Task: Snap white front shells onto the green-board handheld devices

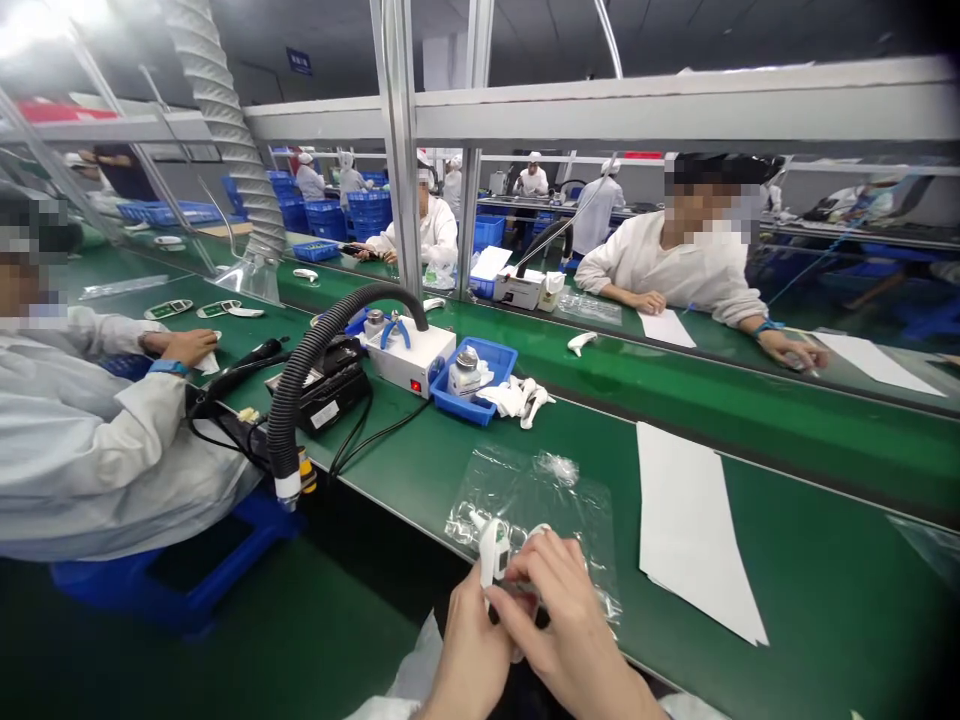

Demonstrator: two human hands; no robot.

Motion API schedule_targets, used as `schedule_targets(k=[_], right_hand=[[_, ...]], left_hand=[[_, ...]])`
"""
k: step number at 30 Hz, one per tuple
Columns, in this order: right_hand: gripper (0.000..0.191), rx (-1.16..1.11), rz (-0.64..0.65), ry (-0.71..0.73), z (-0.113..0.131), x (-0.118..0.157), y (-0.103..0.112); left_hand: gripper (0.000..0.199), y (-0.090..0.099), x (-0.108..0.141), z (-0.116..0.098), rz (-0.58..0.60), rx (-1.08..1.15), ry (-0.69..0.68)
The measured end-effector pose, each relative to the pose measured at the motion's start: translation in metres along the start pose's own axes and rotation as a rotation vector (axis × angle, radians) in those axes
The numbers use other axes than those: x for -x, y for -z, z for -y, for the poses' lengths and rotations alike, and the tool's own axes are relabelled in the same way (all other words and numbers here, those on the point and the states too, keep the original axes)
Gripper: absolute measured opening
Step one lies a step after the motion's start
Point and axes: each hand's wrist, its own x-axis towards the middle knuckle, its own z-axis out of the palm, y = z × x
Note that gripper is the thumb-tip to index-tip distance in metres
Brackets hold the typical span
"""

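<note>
Green bench [787,560] — left hand [469,650], right hand [562,625] curled round white device [493,550].

A paper sheet [694,525] lies right of the plastic bags [525,500] on the belt [825,590].

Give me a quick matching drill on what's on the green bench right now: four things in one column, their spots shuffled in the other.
Things:
1. white handheld device
2. clear plastic bag
3. white paper sheet
4. blue tray

Places:
A. lying flat to the right of the clear bag
B. beside the white box with the red switch
C. held in the left hand, right hand touching it
D. spread on the bench just beyond both hands

Pairs: 1-C, 2-D, 3-A, 4-B
</note>
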Motion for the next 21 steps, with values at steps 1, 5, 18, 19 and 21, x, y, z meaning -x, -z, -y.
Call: schedule_targets(k=[1,5,18,19,21], right_hand=[[0.015,-0.024,0.010,-0.027,0.002,0.001,-0.004],[0.014,-0.135,0.008,-0.107,0.004,0.004,-0.011],[0.021,-0.469,-0.005,-0.190,-0.037,-0.013,0.041],[0.020,-0.369,-0.066,-0.200,-0.053,-0.019,0.044],[0.018,-0.098,-0.148,-0.204,-0.089,-0.031,0.040]], left_hand=[[0.028,0.001,0.001,0.000,-0.007,-0.031,-0.033],[0.029,0.007,0.005,0.002,-0.040,-0.198,-0.089],[0.060,0.029,0.004,0.021,-0.096,0.185,0.282],[0.063,0.034,0.003,0.023,-0.149,0.207,0.327],[0.068,0.041,0.003,0.025,-0.232,0.230,0.386]])
